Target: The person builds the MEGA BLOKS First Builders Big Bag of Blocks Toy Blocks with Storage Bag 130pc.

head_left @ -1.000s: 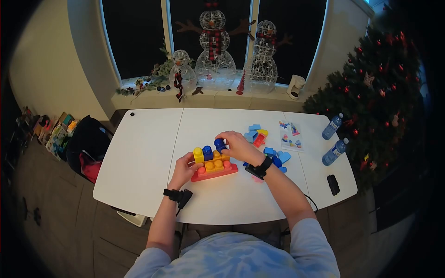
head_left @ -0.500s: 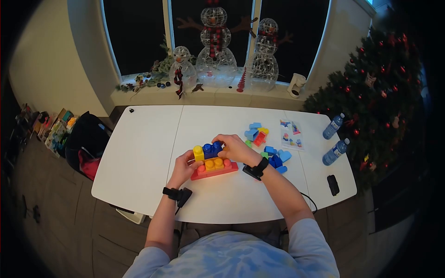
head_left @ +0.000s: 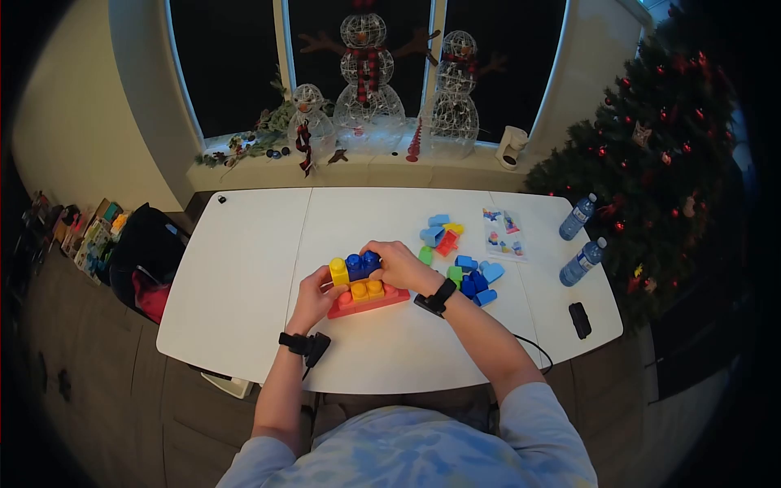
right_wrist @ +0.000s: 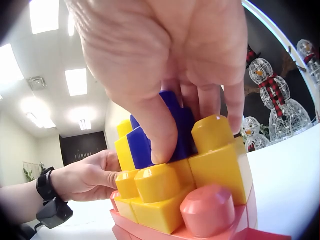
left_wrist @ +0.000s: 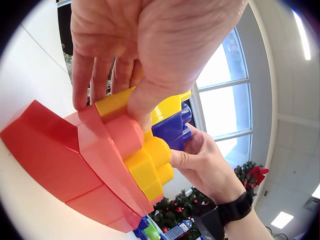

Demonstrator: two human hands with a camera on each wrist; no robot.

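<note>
A toy block build stands near the middle of the white table. Its long red base carries yellow blocks and pink blocks. On the upper row sit a tall yellow block and dark blue blocks. My left hand grips the build's left end, thumb on the near side and fingers behind the yellow block. My right hand pinches the right dark blue block between thumb and fingers, right above the lower yellow studs.
Loose blue blocks, a red block and several others lie right of the build. Behind them is a picture sheet. Two water bottles and a black case stand along the right edge.
My right hand has brought the dark blue block down and left, against the other blue one on the upper row. The left hand keeps its hold at the left end.
</note>
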